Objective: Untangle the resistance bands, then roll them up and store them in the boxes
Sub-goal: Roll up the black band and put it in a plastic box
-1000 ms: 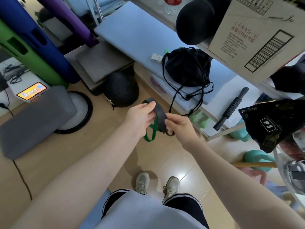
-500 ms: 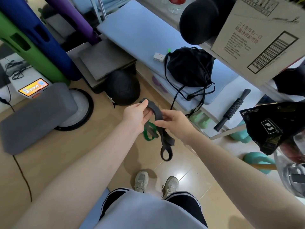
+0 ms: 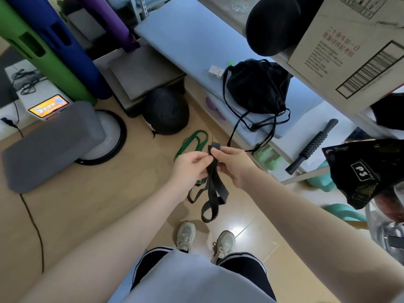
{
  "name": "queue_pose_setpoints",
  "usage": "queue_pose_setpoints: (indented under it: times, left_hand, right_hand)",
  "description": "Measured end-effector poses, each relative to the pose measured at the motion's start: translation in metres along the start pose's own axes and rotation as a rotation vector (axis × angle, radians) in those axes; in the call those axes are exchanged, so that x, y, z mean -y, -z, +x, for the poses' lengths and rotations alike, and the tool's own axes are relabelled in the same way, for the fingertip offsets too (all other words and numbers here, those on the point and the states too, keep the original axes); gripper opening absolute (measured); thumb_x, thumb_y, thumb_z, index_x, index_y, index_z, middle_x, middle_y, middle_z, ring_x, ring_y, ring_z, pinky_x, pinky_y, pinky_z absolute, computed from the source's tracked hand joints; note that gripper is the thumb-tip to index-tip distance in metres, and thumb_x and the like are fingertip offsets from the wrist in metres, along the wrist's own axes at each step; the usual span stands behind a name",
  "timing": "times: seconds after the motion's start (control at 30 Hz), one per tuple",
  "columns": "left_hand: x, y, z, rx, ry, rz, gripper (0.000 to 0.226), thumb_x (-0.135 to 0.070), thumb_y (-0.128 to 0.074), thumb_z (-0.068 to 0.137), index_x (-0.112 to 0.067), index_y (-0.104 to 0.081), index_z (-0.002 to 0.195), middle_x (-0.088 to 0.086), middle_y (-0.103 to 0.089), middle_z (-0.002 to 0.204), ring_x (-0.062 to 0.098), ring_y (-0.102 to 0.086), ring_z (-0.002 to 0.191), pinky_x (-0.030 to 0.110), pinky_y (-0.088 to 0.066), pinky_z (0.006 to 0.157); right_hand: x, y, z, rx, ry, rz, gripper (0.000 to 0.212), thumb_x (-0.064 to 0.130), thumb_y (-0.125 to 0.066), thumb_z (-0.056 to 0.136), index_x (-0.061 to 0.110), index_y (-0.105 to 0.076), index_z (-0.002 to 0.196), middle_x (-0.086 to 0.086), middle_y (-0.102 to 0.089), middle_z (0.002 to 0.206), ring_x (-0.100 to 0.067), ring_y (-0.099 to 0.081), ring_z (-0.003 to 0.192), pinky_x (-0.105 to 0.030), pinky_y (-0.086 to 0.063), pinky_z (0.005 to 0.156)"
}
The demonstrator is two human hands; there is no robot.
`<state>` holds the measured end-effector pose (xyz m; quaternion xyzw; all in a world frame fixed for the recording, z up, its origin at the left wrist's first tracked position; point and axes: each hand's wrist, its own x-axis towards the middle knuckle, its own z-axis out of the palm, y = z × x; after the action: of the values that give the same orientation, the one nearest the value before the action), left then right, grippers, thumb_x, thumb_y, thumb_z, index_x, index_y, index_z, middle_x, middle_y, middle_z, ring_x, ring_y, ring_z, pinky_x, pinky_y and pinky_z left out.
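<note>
Now: green band has dropped free to the floor, far of my hands. Black band hangs between them, left hand and right hand both pinching its top. Untangling looks done; rolling comes next.

Both hands meet at centre: the left hand and the right hand pinch a flat black rubber resistance band, its loops dangling toward six o'clock. A thin green resistance band lies at twelve o'clock on the wooden floor.
</note>
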<state>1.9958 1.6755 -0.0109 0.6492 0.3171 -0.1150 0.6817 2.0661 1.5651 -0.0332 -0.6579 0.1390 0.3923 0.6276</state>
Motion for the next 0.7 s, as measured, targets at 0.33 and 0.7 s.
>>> queue_pose_setpoints:
  times: [0.33, 0.7]
  left_hand:
    - [-0.003, 0.009, -0.003, -0.022, 0.078, 0.239, 0.027, -0.016, -0.057, 0.092, -0.008, -0.062, 0.118, 0.009, -0.068, 0.093, 0.013, -0.063, 0.081, 0.013, -0.046, 0.054]
    - [-0.007, 0.001, 0.002, 0.032, 0.132, 0.247, 0.016, -0.018, -0.051, 0.095, -0.016, -0.062, 0.106, -0.005, -0.059, 0.071, -0.003, -0.046, 0.037, 0.012, -0.032, 0.036]
  right_hand:
    - [-0.006, -0.005, 0.009, -0.130, 0.003, -0.105, 0.031, 0.012, -0.077, 0.074, 0.018, -0.048, 0.065, 0.002, -0.053, 0.071, -0.012, -0.056, 0.069, -0.022, -0.051, 0.068]
    - [-0.005, -0.015, 0.002, -0.282, 0.307, -0.403, 0.030, 0.025, -0.078, 0.072, 0.015, -0.051, 0.063, 0.000, -0.049, 0.065, -0.016, -0.049, 0.062, -0.033, -0.048, 0.063]
